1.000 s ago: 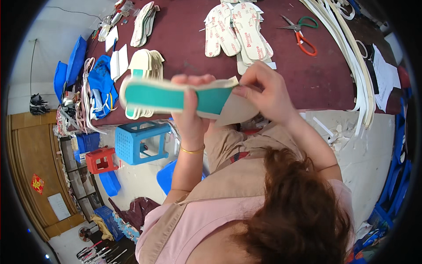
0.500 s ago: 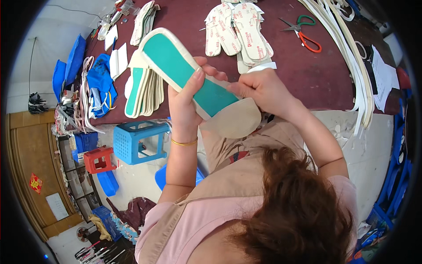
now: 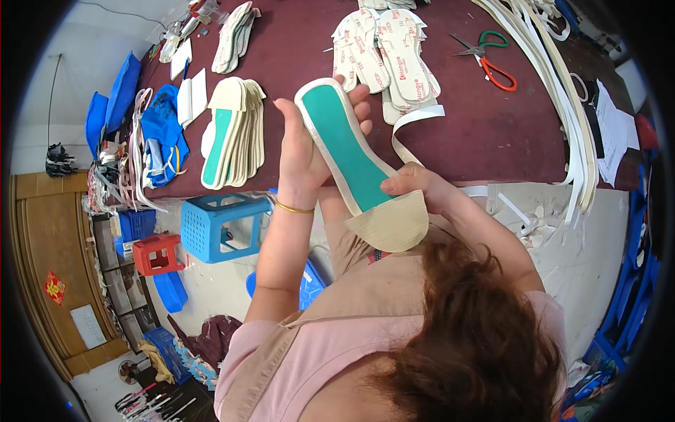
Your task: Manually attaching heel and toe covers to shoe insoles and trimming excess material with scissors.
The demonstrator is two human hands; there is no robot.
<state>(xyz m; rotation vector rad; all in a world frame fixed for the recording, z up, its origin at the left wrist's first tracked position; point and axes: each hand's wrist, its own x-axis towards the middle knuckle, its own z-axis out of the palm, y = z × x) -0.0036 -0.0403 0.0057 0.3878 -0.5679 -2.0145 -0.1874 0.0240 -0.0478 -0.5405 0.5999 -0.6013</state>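
Observation:
A shoe insole [image 3: 330, 126] with a green middle, a pale rim and a cream flap [image 3: 394, 224] at its near end is held over the table's front edge. My right hand [image 3: 429, 188] pinches its right edge just above the flap, thumb on top. My left hand [image 3: 306, 151] lies palm up under the far part, thumb spread away and fingers apart behind the insole, not closed on it. A narrow white strip [image 3: 404, 130] curves from the table down to my right hand; whether the fingers hold it is hidden.
Stacked similar insoles [image 3: 235, 137] lie at the table's left, with a blue cloth [image 3: 163, 130] beside them. Printed white sole pieces [image 3: 404, 60] sit at the back middle. Scissors [image 3: 484, 53] and long white strips [image 3: 562, 91] are at the right. A blue stool [image 3: 218, 228] stands below.
The insole has moved right and nearer me and turned more upright. My left thumb has come off it, the left hand opening. My right hand has moved down, and a curved white strip shows.

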